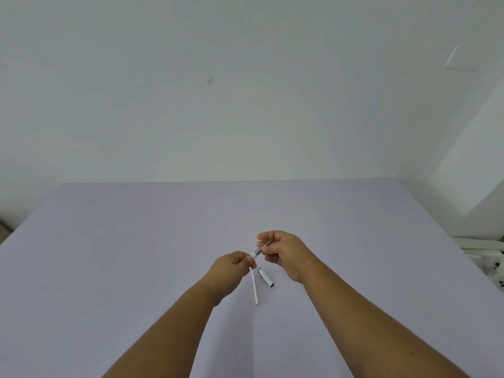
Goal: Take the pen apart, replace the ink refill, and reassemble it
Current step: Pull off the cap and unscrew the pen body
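Note:
Both my hands hold one pen above the pale lilac table (136,255). My left hand (231,268) grips the white barrel, most of it hidden in the fist. My right hand (283,252) pinches the grey grip section (258,251), whose pointed tip shows between finger and thumb. On the table just below the hands lie a thin white ink refill (255,287) and, to its right, the silver pen cap (265,276) with its clip.
A plain white wall rises behind the table's far edge. White equipment (488,257) sits off the table's right edge. A white cabinet side stands at the right.

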Demonstrator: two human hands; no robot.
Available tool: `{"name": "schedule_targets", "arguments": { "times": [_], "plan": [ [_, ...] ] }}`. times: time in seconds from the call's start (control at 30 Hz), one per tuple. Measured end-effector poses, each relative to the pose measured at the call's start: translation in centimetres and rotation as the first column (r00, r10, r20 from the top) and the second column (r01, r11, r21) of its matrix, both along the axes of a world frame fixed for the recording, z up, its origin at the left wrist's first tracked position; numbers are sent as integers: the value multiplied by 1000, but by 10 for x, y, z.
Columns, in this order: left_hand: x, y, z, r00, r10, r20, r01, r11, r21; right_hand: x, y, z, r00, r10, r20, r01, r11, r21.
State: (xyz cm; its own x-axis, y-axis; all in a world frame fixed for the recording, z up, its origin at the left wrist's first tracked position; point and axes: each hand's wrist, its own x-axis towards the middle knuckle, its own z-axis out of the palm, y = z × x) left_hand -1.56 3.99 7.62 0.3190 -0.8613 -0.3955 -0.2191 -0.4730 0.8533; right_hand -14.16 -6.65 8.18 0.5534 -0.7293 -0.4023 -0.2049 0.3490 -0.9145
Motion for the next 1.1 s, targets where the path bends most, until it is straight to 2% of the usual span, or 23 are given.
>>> {"name": "schedule_targets", "arguments": {
  "times": [0.1, 0.2, 0.37, 0.43, 0.53, 0.7, 0.9, 1.1],
  "plan": [
    [0, 1, 0, 1000, 1, -1, -1, 1000, -6, 2, 2, 3, 999, -21, -27, 22, 997, 70],
    [0, 1, 1, 1000, -1, 13, 1, 1000, -13, 2, 4, 1, 990, -11, -140, 15, 999, 29],
    [0, 1, 2, 1000, 15, 10, -15, 1000, -10, 2, 5, 2, 1000, -8, 26, 7, 999, 38],
    [1, 2, 2, 1000, 15, 8, -15, 1000, -14, 2, 6, 5, 1000, -8, 8, 7, 995, 98],
    [0, 2, 2, 1000, 13, 3, -13, 1000, -20, 2, 7, 3, 997, 4, -74, 1, 997, 73],
    [-1, 0, 4, 999, 23, -32, -23, 1000, -17, 3, 2, 3, 990, -125, 72, 123, 992, 34],
    [2, 1, 1, 993, 4, -116, -8, 999, -31, 3, -1, 4, 990, -136, 44, 136, 991, 4],
    [6, 0, -6, 985, 44, -168, -52, 998, -44, 7, -16, 0, 916, -383, 122, 383, 923, 20]
  ]
}}
